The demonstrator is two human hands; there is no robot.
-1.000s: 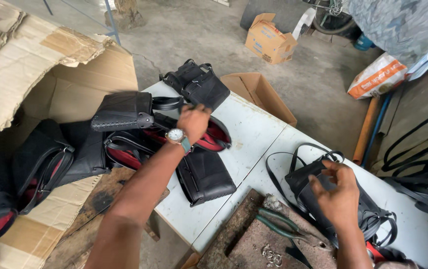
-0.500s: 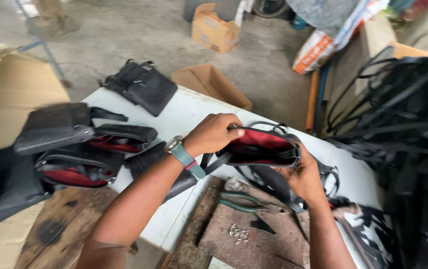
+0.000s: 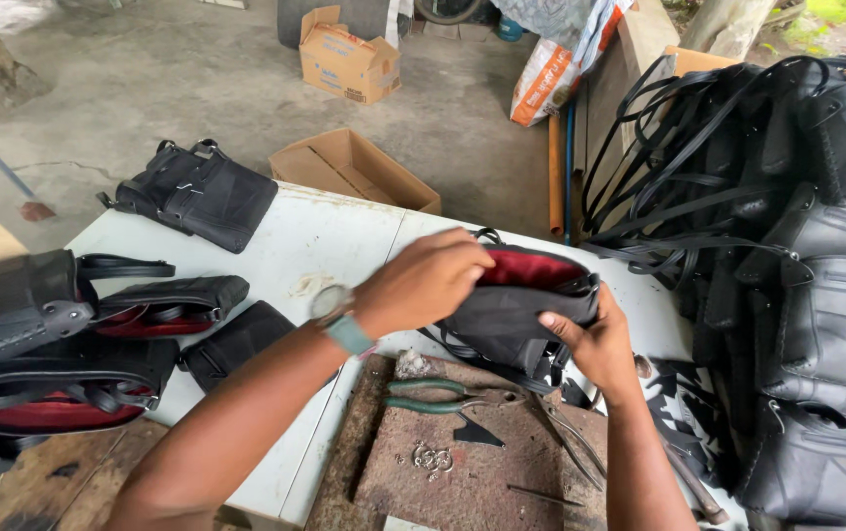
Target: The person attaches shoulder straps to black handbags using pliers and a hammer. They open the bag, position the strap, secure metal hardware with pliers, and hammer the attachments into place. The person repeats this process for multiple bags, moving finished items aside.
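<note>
Now, both hands up over the bench point(image 3: 344, 231), working one black bag with red lining point(image 3: 521, 300). I read the right hand point(image 3: 590, 339) as clenched on the bag's lower right corner, thumb on the front panel, fingers wrapped behind. The left hand point(image 3: 423, 280) grasps the bag's upper left edge at the open mouth; fingertips hidden in the fold, so how deep they go I cannot tell. A wristwatch point(image 3: 339, 315) sits on that wrist. The bag is held off the bench, mouth tilted up toward the camera, red inside showing, straps hanging below.

Directly under the grip: a rusty metal plate point(image 3: 482, 462) with green-handled pliers point(image 3: 443, 395) and a small cluster of metal rings point(image 3: 431, 457). Left of the grip, well apart, more black bags lie on the bench, two open with red lining point(image 3: 162, 305), one flat and closed point(image 3: 236, 342), one further back near the edge point(image 3: 197, 192). Right of the grip, a heap of black bags and loose straps point(image 3: 797, 265). Beyond the grip, on the concrete floor, an open cardboard box point(image 3: 354, 172) just past the bench, a second box point(image 3: 349, 64) further off.
</note>
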